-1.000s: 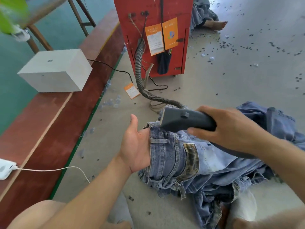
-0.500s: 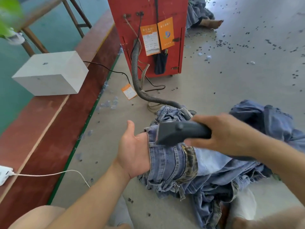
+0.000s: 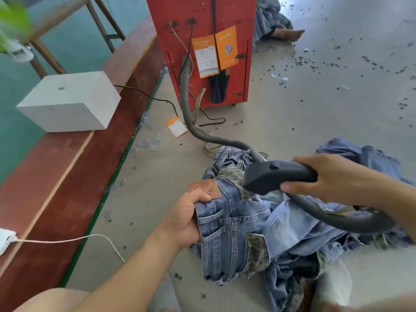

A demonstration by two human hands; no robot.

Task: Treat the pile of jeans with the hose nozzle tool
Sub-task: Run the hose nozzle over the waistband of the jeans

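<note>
a: where's the pile of jeans (image 3: 270,239) right now?

b: on the concrete floor (image 3: 315,122), right in front of the person. the top pair lies waistband toward the left, with a brown leather patch (image 3: 206,188) at the band and a camouflage-print patch lower down.

a: and the hose nozzle tool (image 3: 276,176)?

b: held just above the top pair, its wide dark mouth pointing left and down at the waistband area. i can't tell whether the mouth touches the denim or hangs a little off it. the right hand (image 3: 333,179) has its grip wrapped round the handle, fingers curled under, thumb on top.

a: left hand (image 3: 186,219)?

b: its grip pinches the waistband edge just below the leather patch, thumb on top of the cloth, holding the fabric taut.

a: so which step is that?

b: i'd judge it as working the waistband of the top pair: one hand stretches, the other runs the nozzle over it. plenty of denim underneath looks unreached, so the task seems far from finished.

a: what does the next pass need?

b: probably keeping the cloth flat and tight while the nozzle sweeps along the seat and pockets, and minding the ribbed hose (image 3: 193,122), which loops over the pile near the right wrist and could drag folds about.

a: where does it lead?

b: back to the red cabinet (image 3: 202,14) standing further up the floor. a white block (image 3: 69,100) sits on the red ledge (image 3: 74,167) at the left, well apart from it all.
</note>
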